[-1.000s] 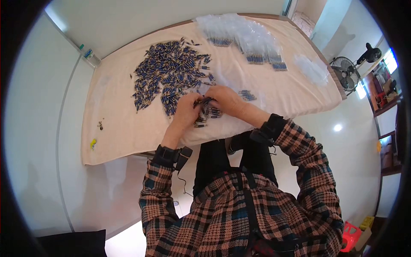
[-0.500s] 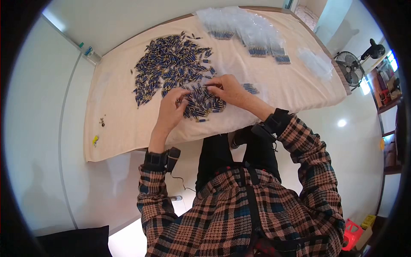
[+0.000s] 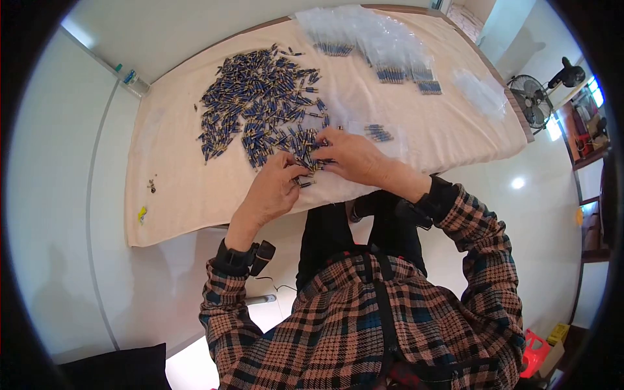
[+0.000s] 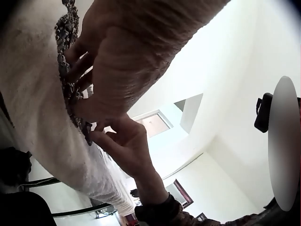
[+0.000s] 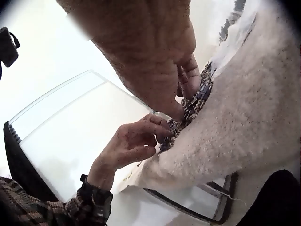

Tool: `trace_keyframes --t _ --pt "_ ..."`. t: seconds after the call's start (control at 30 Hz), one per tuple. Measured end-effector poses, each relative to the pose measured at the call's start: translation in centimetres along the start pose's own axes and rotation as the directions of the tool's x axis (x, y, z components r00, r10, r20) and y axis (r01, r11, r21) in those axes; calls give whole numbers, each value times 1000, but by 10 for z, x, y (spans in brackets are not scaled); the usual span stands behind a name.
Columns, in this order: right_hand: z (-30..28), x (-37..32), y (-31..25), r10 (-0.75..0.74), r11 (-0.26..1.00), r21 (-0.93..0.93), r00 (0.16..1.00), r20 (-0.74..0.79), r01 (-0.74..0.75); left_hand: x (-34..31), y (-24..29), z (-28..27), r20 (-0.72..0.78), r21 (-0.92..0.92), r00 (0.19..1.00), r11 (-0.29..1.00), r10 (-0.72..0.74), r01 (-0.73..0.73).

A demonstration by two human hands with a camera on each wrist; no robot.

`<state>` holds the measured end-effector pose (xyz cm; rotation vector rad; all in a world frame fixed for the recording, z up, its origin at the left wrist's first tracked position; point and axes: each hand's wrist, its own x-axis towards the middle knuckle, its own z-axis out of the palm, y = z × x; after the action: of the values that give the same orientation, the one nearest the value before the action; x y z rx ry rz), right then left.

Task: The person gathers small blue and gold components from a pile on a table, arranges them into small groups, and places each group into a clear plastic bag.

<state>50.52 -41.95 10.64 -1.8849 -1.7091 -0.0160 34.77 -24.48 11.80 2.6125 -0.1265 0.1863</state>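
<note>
Both hands are at a small heap of dark-blue and gold plug-like pieces (image 3: 299,140) by the table's front edge. My left hand (image 3: 274,185) reaches in from the left, its fingers bent and their tips at the heap. In the right wrist view the left thumb (image 5: 146,151) stands apart from its fingers. From the other side, my right hand (image 3: 357,158) has its fingers over the pieces and its thumb lower down. Its fingertips reach among the pieces (image 5: 194,106) in the right wrist view. The hands partly hide the heap.
A larger pile of the same pieces (image 3: 250,91) lies behind. Right of the hands, a clear bag (image 3: 396,138) has several pieces in a row. Filled clear bags (image 3: 364,39) lie at the back, with more plastic bags (image 3: 480,94) at right. A pale cloth (image 3: 175,188) covers the table.
A second ago the hands were together around a bunch of pieces. They then parted above the spread heap, and now both have come down to it, closer together.
</note>
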Motion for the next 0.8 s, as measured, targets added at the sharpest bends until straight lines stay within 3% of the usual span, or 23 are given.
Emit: trace_keyframes --t 0.13,0.3,0.53,0.8 --pt "18 5 -4 5 992 -124 998 66 4 0 9 3 -17 0 999 999 -47 47" --pt "25 18 2 -27 989 -145 995 98 41 0 5 7 -70 26 997 999 -31 33" --pt "19 32 6 72 996 53 997 24 -74 -1 -2 13 -142 101 990 995 -4 18" --pt "36 58 28 73 997 17 991 -114 -71 -1 -24 18 -228 172 974 985 6 34"
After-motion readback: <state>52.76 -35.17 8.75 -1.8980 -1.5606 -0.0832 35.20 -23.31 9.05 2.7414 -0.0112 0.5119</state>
